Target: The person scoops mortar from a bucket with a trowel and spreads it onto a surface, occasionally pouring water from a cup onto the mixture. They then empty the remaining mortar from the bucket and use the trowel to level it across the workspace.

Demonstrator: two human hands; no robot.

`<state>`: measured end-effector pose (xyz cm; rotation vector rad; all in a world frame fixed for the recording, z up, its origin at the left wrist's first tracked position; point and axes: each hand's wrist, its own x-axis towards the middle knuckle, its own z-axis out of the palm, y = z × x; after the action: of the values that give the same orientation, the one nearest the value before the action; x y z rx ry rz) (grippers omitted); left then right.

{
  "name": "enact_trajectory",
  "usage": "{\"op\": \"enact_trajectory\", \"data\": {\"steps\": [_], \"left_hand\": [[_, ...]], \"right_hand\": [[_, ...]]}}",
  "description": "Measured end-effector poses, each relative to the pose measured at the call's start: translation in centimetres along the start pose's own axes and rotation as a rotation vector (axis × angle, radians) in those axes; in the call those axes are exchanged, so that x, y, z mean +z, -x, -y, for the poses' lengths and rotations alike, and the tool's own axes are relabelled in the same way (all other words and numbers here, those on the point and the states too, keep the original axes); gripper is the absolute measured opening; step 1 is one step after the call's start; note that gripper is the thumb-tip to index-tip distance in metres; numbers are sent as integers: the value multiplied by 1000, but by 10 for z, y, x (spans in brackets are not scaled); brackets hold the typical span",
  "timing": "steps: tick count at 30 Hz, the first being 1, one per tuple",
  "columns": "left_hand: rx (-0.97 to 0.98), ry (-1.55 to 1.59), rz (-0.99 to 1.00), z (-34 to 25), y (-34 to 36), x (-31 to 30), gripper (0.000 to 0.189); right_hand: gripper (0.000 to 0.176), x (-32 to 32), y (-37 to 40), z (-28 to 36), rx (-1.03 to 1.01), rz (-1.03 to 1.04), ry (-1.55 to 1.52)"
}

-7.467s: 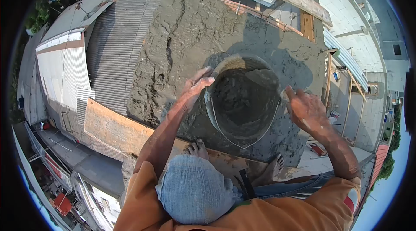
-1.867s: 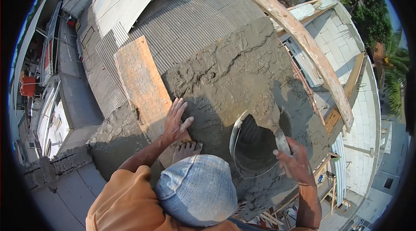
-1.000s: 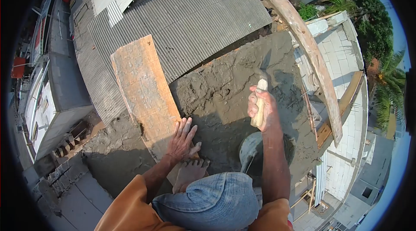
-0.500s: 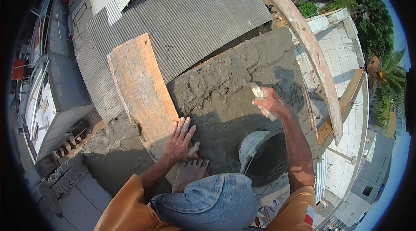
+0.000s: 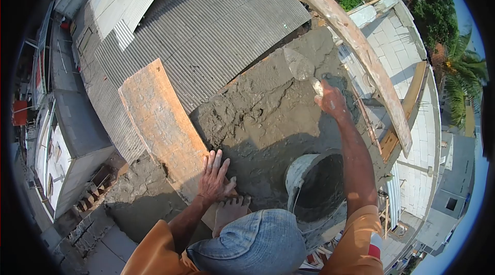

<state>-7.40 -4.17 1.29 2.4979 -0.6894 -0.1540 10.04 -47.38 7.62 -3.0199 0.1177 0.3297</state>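
My right hand [image 5: 332,102] is closed around the pale handle of a trowel [image 5: 299,63]. The trowel's pointed blade lies against the wet mortar [image 5: 268,115], towards the far edge of the slab. My left hand [image 5: 212,179] rests flat with fingers spread on the mortar-smeared wooden plank [image 5: 160,110], close to its right edge. Just below that hand, my bare foot [image 5: 230,212] stands on the plank's near end. A mortar-coated bucket [image 5: 293,177] sits on the slab below my right forearm, its inside dark and in shadow.
Corrugated roofing [image 5: 206,38] spreads beyond the slab's far edge. A long curved-looking board [image 5: 356,43] and a second timber [image 5: 412,102] lie along the right side. A denim cap [image 5: 252,246] covers the bottom middle of the view.
My right hand has moved up and slightly right with the trowel, whose blade now shows more fully on the mortar. My left hand stays on the plank. The view has shifted a little.
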Motion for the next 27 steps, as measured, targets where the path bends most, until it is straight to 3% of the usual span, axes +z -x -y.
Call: {"op": "enact_trajectory", "data": {"steps": [2,3,5,7,8,10,11,14,15,18,20,23,27], "left_hand": [[3,-14,-1,1,-2,0,71],[1,-12,1,1,-2,0,70],[-7,-8,5,-1,0,0,70],[-11,-9,17,0,0,0,70],[-24,-16,23,0,2,-1,70],[-8,11,22,0,0,-2,69],[-3,13,17,1,0,-1,69],[1,10,11,1,-1,-1,69],[11,8,15,1,-1,-1,69],[23,10,21,1,1,1,69],[12,-7,1,2,1,3,68],[4,-6,18,1,1,5,65],[41,-22,22,2,2,6,62]], "right_hand": [[55,30,-8,-30,-24,-66,20],[61,36,-9,-30,-193,-298,31],[68,41,-8,-35,-364,-526,42],[74,-23,3,31,463,356,-658],[74,-16,14,37,455,369,-663],[74,-9,39,54,206,382,-1038],[79,-6,42,72,256,483,-839],[81,-5,61,118,169,552,-777],[75,-4,69,128,104,518,-747],[87,-5,77,155,123,767,-715],[73,23,97,159,-134,413,-489],[40,31,113,174,-293,389,-540],[44,-7,137,169,-197,398,-581]]}}
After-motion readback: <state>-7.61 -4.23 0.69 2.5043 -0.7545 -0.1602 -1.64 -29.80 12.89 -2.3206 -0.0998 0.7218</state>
